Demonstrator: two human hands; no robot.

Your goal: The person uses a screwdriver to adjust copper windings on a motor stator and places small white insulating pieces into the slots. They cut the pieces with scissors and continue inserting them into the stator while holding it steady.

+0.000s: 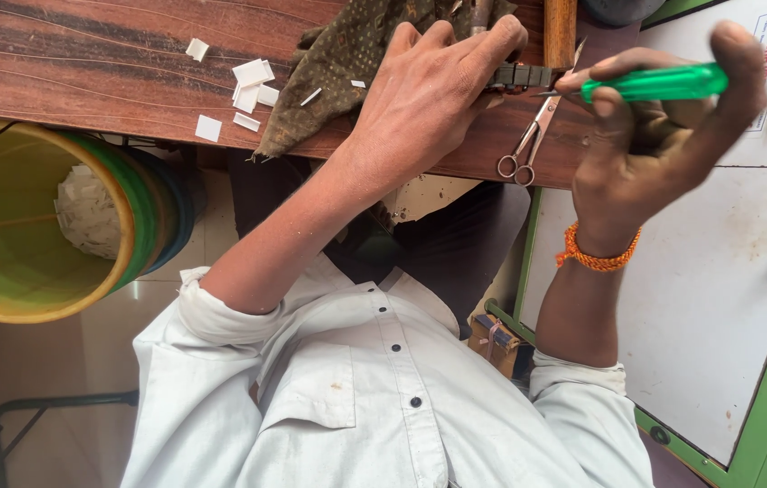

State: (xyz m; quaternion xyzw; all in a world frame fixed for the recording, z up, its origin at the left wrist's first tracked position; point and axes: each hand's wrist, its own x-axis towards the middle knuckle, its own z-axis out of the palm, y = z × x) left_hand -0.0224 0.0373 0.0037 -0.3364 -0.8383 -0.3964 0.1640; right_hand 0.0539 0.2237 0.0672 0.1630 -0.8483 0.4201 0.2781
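On the wooden table (85,54), one scissors (528,145), two hands: left hand (420,99), right hand (654,136).

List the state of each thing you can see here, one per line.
left hand: gripping the dark block
right hand: holding the green-handled screwdriver, tip at the block
scissors: closed, lying on the wooden table
bucket: open, white scraps inside
cloth: crumpled on the table

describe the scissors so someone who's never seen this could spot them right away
On the brown wooden table, look at the near edge between the left hand and right hand. The small metal scissors lie there, ring handles at the edge, the only bare-metal thing there.
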